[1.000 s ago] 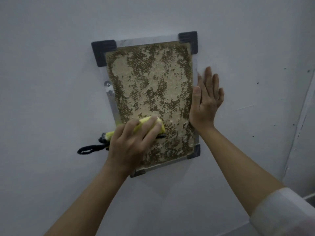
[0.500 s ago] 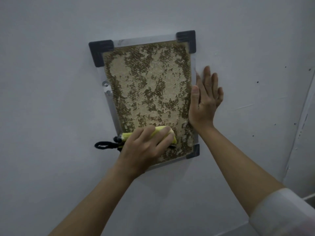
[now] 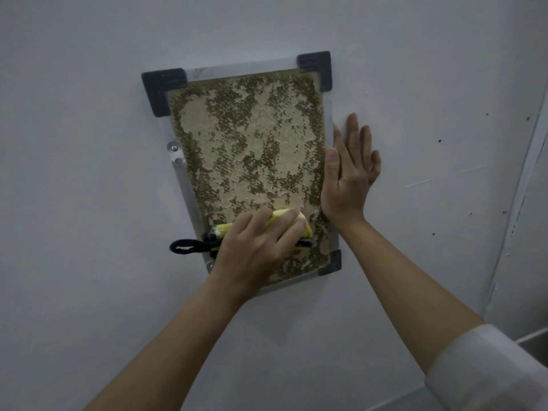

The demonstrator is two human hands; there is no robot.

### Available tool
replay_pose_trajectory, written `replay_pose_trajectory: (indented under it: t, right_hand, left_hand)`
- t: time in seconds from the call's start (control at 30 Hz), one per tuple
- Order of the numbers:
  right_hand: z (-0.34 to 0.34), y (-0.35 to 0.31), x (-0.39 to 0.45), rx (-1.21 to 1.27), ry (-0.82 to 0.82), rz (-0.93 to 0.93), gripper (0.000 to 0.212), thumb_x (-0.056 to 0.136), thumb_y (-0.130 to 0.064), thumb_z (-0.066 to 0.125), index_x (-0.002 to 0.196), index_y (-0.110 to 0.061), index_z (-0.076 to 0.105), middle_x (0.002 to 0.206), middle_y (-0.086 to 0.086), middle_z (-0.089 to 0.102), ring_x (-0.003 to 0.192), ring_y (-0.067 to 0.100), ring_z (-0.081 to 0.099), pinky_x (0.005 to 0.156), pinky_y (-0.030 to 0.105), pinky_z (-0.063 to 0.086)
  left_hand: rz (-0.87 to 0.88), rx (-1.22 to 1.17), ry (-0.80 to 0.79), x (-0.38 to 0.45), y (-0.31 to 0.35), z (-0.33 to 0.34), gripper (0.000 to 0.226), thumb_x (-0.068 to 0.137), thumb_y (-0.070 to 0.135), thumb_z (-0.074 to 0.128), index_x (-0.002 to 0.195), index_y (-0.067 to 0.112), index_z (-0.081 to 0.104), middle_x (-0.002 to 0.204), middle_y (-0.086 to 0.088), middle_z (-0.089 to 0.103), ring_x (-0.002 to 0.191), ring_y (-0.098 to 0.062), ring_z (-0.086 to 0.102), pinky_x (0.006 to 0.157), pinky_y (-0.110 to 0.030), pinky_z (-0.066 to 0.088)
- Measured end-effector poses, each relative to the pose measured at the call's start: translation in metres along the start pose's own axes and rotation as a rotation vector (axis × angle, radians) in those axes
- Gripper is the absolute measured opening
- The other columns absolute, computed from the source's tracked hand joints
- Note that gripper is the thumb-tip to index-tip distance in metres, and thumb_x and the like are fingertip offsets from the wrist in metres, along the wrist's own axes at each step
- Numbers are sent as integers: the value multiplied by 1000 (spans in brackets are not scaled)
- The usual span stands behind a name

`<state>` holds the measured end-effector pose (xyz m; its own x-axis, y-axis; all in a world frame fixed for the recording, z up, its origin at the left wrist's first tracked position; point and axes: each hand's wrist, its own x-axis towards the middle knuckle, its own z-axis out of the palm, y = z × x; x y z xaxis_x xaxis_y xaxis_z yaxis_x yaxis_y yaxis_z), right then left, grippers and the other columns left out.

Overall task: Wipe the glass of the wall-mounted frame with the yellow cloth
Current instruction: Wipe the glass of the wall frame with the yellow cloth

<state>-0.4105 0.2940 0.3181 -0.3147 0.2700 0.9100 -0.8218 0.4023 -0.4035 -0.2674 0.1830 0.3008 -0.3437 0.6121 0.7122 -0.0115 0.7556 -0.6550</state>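
A wall-mounted frame (image 3: 252,137) with dark corner pieces and a mottled tan-and-brown picture behind glass hangs on the pale wall. My left hand (image 3: 255,250) grips the folded yellow cloth (image 3: 284,218) and presses it against the lower part of the glass. A black cord loop (image 3: 185,247) dangles from the cloth to the left. My right hand (image 3: 350,176) lies flat, fingers straight, against the frame's right edge and the wall. The frame's lower left corner is hidden behind my left hand.
The pale wall (image 3: 89,173) surrounds the frame on all sides. A vertical seam or door edge (image 3: 516,203) runs down the far right. A white sleeve (image 3: 492,369) covers my right forearm near the bottom right.
My left hand has slid the yellow cloth to the right and slightly down across the lower glass. My right hand has stayed flat at the frame's right edge.
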Motion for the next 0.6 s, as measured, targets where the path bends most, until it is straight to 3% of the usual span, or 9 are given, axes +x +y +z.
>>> replay_pose_trajectory:
  t: [0.07,0.17,0.3,0.4,0.6]
  right_hand:
    - [0,0,0,4,-3,-4,43,95,-29,30,131,-13,47,142,17,38,134,23,20,106,45,11]
    - [1,1,0,2,-3,-2,43,95,-30,30,131,-14,46,142,17,37,134,26,22,106,45,11]
    - [3,3,0,-7,-17,3,43,95,-30,29,133,-15,44,144,15,35,135,21,18,107,44,9]
    - [1,9,1,-28,-66,-31,44,96,-31,26,136,-18,37,146,15,31,135,19,13,107,43,7]
    - [-8,17,0,-76,-144,-92,44,95,-35,23,138,-25,25,149,13,25,136,14,7,107,45,5]
  left_hand:
    - [-23,11,26,-6,-10,-3,21,85,15,60,104,13,70,109,-2,69,86,-24,46,64,-33,32]
    - [-152,40,39,-7,-14,-1,33,77,26,75,106,12,69,111,-2,68,88,-24,43,65,-33,31]
    - [-285,33,55,-1,1,8,34,75,14,76,109,12,68,112,-1,67,89,-24,44,67,-33,32]
    - [-225,64,67,0,0,13,26,83,10,65,109,14,68,114,0,67,89,-24,44,67,-33,34]
    - [63,56,4,-5,6,13,22,90,12,54,106,16,69,113,-2,67,89,-22,46,63,-32,38]
